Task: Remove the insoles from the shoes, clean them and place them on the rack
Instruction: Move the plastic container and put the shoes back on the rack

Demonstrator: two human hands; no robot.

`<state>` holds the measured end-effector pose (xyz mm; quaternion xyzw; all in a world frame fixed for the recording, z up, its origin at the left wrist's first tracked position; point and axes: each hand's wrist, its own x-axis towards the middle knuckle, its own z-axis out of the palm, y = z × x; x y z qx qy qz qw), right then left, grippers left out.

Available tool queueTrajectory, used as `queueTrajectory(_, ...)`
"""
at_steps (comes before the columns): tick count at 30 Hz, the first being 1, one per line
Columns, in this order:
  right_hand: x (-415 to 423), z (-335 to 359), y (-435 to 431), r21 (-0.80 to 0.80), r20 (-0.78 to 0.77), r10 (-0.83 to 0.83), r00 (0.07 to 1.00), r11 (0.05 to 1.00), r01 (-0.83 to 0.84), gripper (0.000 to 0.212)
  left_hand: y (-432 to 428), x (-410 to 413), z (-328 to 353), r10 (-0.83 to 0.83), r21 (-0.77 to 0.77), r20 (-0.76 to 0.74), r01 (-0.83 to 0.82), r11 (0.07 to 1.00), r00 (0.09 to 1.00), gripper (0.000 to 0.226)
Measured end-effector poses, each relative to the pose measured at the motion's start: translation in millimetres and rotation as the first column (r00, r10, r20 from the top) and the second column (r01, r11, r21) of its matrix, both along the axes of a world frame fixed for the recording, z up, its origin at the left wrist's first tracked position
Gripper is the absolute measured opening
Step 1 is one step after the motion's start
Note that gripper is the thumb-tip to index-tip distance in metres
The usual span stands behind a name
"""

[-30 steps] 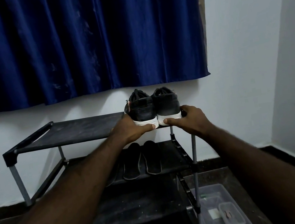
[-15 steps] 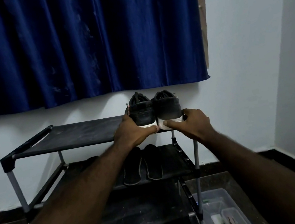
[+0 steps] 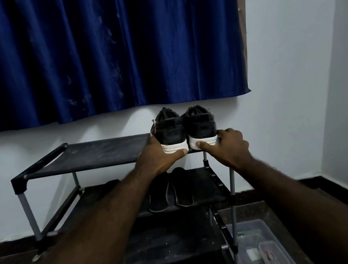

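Two black shoes with white soles stand heels toward me at the right end of the rack's top shelf (image 3: 94,154): the left shoe (image 3: 169,130) and the right shoe (image 3: 200,124). My left hand (image 3: 159,157) holds the left shoe's heel, thumb across the white sole. My right hand (image 3: 228,145) holds the right shoe's heel the same way, fingers round its outer side. Two dark insoles (image 3: 170,192) lie side by side on the middle shelf below.
A dark blue curtain (image 3: 95,52) hangs above the rack against a white wall. A clear plastic box (image 3: 264,252) with small items sits on the dark floor at the rack's right foot. The wall corner stands to the right.
Both hands stay on the shoe heels; the view has shifted slightly and my thumbs have moved a little along the white soles. The shoes stay in place on the top shelf.
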<state>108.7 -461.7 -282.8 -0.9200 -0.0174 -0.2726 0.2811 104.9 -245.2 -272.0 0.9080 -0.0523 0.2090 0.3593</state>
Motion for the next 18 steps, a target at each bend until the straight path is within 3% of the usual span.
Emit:
queueTrajectory(3, -23.1, -16.2, 16.5, 0.051, 0.207, -0.060, 0.977, 0.997, 0.050, 0.071, 18.5, -24.7, -11.2, -0.044, 0.080, 0.064, 0.039, 0.996, 0.997, 0.072)
queueTrajectory(5, -48.0, -32.8, 36.9, 0.106, 0.375, -0.045, 0.926, 0.994, 0.005, 0.063, 30.8, -49.9, -25.5, -0.060, 0.127, 0.189, 0.036, 0.991, 0.980, 0.044)
queueTrajectory(8, -89.8, -69.0, 96.0, 0.066, 0.403, 0.108, 0.909, 0.987, -0.146, 0.051, 64.5, -100.1, -61.7, -0.096, 0.181, 0.260, 0.049, 0.982, 0.961, 0.032)
queueTrajectory(12, -124.2, -120.2, 183.6, -0.017, 0.136, 0.405, 0.904, 0.913, -0.407, 0.040, 126.2, -161.4, -111.4, -0.020, 0.109, 0.151, 0.003, 0.994, 0.988, 0.030)
queueTrajectory(14, -144.8, -142.8, 238.6, -0.076, -0.066, 0.521, 0.851, 0.848, -0.525, 0.036, 171.4, -203.4, -135.0, 0.093, 0.047, 0.072, -0.096, 0.994, 0.993, 0.023)
queueTrajectory(18, -198.6, -187.0, 348.5, -0.112, -0.276, 0.682, 0.678, 0.677, -0.727, 0.034, 274.1, -286.0, -191.0, 0.355, -0.028, -0.127, -0.361, 0.932, 0.926, 0.031)
